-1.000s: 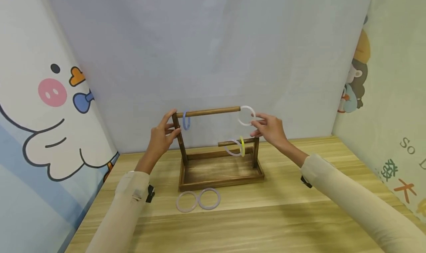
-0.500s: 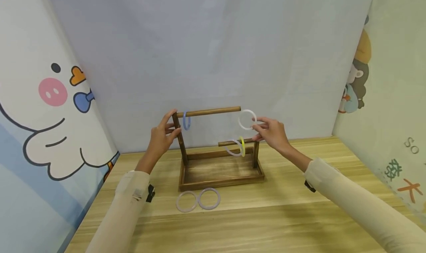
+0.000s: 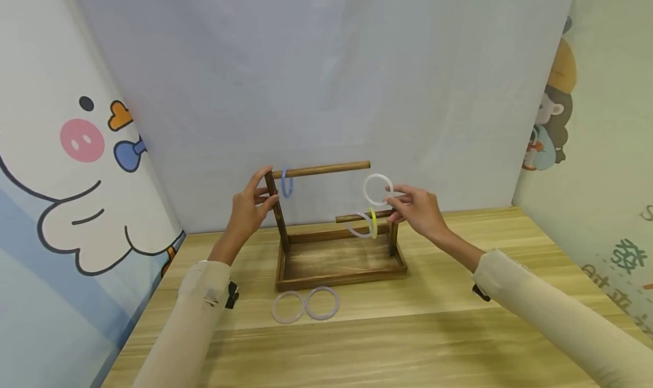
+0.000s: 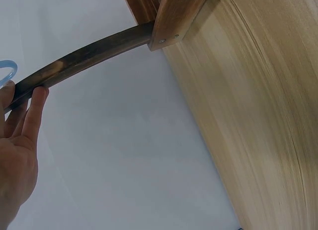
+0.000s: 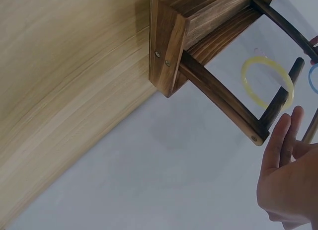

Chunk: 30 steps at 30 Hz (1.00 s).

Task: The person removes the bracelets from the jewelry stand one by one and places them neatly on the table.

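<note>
My left hand (image 3: 249,209) grips the top of the left post (image 3: 280,223) of a dark wooden bangle rack; the left wrist view shows its fingers around that post (image 4: 84,58). Between thumb and fingers my right hand (image 3: 419,211) pinches a white bangle (image 3: 377,176). It hangs just right of and below the free end of the upper rod (image 3: 326,169), apart from it. A blue bangle (image 3: 283,184) hangs on that rod near the left post. On the lower rod (image 3: 348,219) are a yellow bangle (image 3: 374,223) and a pale purple one (image 3: 359,235).
The rack's shallow tray base (image 3: 342,278) stands on a wood-grain table (image 3: 388,342). Two pale bangles lie flat before it, a pinkish one (image 3: 273,307) and a purplish one (image 3: 338,303), side by side. A pale curtain (image 3: 326,81) hangs behind.
My right hand has lowered a little, carrying the white bangle down from beside the upper rod's end. The left hand keeps its hold on the post, and the other bangles stay put.
</note>
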{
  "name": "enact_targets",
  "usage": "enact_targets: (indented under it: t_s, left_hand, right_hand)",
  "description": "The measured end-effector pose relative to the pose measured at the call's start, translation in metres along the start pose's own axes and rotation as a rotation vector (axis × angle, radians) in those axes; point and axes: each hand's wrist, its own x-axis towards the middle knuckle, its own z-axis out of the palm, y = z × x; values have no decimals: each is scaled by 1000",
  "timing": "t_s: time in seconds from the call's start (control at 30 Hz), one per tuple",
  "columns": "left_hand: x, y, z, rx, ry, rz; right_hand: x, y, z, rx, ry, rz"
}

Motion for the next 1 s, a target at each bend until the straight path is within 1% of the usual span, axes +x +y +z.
enact_targets:
  t_s: [0.23, 0.47, 0.67, 1.0]
  left_hand:
    - [1, 1, 2, -4, 2, -12]
    - [2, -2, 2, -9, 7, 0]
    - [1, -2, 3, -5, 0, -10]
    - [1, -2, 3, 32, -7, 9]
  right_hand:
    - [-7, -4, 1, 23, -29, -11]
    - [-8, -2, 1, 37, -45, -2]
    - [-15, 0, 1, 38, -57, -2]
    - [-25, 0, 6, 69, -102, -13]
